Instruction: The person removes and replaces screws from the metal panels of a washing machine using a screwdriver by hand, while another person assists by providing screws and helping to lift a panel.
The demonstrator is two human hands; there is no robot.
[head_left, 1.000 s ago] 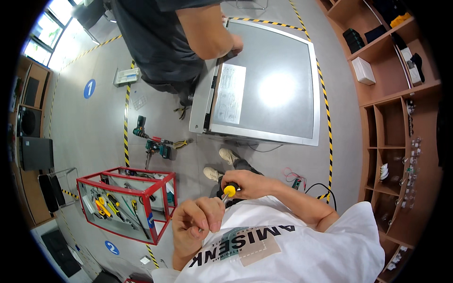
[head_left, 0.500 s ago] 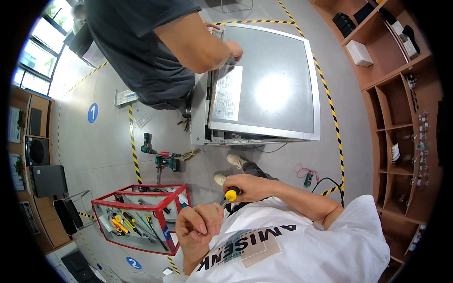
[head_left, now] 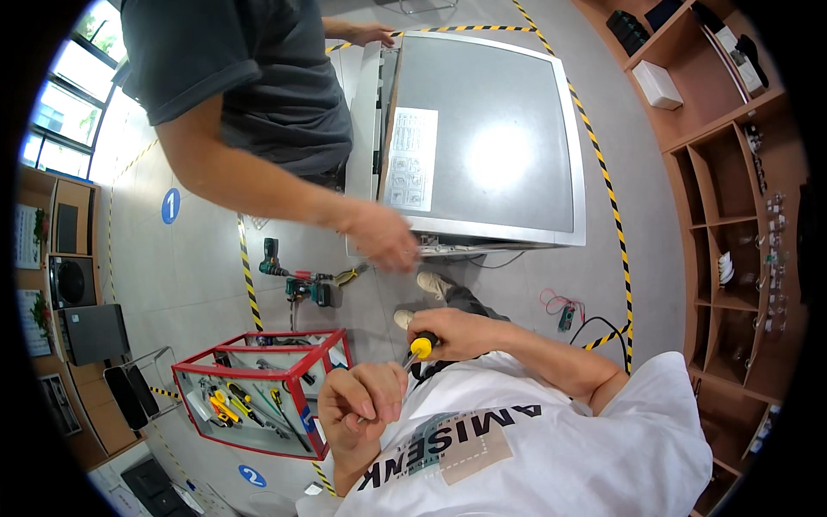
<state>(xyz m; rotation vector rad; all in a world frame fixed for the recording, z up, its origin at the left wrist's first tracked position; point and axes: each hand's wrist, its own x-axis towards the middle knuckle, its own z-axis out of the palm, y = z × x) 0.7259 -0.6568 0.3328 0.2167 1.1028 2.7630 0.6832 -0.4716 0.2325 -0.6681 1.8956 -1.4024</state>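
My right hand (head_left: 455, 333) is closed around the black and yellow handle of a screwdriver (head_left: 422, 346), whose metal shaft points down toward my left hand (head_left: 366, 401). The fingers of that left hand are curled and pressed together beside the shaft's end; whatever they may hold is hidden. Both hands are in front of my white shirt. Ahead of me, a co-worker's hand (head_left: 383, 237) is over the near left corner of a large appliance (head_left: 491, 112) with a grey top and silver rim. The person's other hand (head_left: 372, 33) is at its far left corner.
A red-framed tool case (head_left: 258, 396) with several hand tools stands at lower left. Green power drills (head_left: 306, 295) and yellow-handled pliers (head_left: 349, 276) lie on the floor ahead of it. A multimeter (head_left: 565, 317) with leads lies to the right, before wooden shelves (head_left: 724, 189).
The co-worker has shifted left, one hand swinging from the appliance's top to its near corner. My hands have barely moved and the screwdriver stays in my right hand.
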